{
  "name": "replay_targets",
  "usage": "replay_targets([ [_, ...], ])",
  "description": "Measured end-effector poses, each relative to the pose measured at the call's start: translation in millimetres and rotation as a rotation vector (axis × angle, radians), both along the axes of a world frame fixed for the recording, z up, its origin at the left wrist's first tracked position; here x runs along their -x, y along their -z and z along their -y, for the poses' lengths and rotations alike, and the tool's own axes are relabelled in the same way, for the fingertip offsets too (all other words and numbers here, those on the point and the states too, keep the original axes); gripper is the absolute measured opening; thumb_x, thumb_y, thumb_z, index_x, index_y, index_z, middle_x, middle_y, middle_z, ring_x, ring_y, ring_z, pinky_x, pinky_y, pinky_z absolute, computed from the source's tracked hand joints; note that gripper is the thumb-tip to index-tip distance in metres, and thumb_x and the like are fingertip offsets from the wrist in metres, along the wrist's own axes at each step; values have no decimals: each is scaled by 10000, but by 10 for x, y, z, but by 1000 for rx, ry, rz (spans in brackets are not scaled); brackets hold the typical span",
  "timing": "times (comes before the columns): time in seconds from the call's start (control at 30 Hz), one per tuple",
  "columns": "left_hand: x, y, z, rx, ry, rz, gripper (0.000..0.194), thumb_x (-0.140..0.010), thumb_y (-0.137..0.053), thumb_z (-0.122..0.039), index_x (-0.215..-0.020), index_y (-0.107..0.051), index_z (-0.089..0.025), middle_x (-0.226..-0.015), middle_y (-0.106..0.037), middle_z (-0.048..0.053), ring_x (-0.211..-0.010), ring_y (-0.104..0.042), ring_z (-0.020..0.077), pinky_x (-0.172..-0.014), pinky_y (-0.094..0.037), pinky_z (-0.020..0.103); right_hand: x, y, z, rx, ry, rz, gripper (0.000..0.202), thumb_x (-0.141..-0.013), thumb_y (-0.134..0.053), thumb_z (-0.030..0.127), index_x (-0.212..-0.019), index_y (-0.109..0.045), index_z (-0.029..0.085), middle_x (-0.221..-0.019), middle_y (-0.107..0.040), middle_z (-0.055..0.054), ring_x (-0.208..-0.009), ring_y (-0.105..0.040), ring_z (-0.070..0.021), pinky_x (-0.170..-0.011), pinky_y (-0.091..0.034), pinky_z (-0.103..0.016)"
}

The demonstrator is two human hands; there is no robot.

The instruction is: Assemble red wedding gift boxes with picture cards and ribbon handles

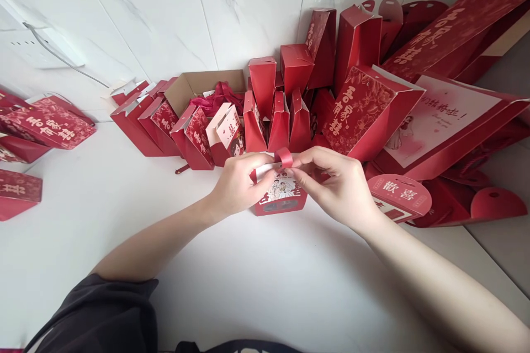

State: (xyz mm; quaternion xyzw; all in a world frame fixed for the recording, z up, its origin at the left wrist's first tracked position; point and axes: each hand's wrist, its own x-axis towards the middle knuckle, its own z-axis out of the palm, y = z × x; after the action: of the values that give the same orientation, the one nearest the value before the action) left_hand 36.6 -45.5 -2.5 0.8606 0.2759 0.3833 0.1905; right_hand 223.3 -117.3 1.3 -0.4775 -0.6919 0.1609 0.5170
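Left hand (240,183): thumb in front, fingers behind, drawn close on the upper left edge of a small gift box (285,198). Right hand (340,183): thumb and forefinger brought together on the end of a red ribbon (284,156), which arches in a loop at the box's top; the fine contact is hard to make out from where I stand. Hazards, in my judgement: the ribbon could slide free should the right pinch slacken, and the top could crease or tear were the loop pulled hard. Condition of gift box: upright, red, with a white panel picturing a cartoon couple, an oval window below; stands on a white table (248,276), in front of the open carton (207,80) and to its right. Further stock: crimson ribbons (216,100) in the carton; small red boxes (196,138) before it; large red bags (447,116) well to its right; red packages (53,121) well to its left.
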Motion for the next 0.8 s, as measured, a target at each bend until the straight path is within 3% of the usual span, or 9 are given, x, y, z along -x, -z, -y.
replay_targets([
  [0.3, -6, 6, 2, -2, 7, 11, 113, -825, -602, -102, -848, -701, -150, -787, -716, 14, -664, -620, 111, -644, -489, 222, 14, 55, -23, -170, 59, 122, 74, -905, -626, 140, -936, -654, 201, -843, -693, -14, -700, -616, -124, -583, -475, -237],
  [0.8, 5, 77, -37, -53, 140, -9, 165, -873, -595, -204, -1027, -632, -159, -899, -702, 51, -812, -645, 167, -757, -504, 285, -1, 105, -40, -211, 88, 135, 89, -893, -629, 132, -949, -651, 198, -846, -670, -20, -707, -603, -134, -610, -478, -260],
])
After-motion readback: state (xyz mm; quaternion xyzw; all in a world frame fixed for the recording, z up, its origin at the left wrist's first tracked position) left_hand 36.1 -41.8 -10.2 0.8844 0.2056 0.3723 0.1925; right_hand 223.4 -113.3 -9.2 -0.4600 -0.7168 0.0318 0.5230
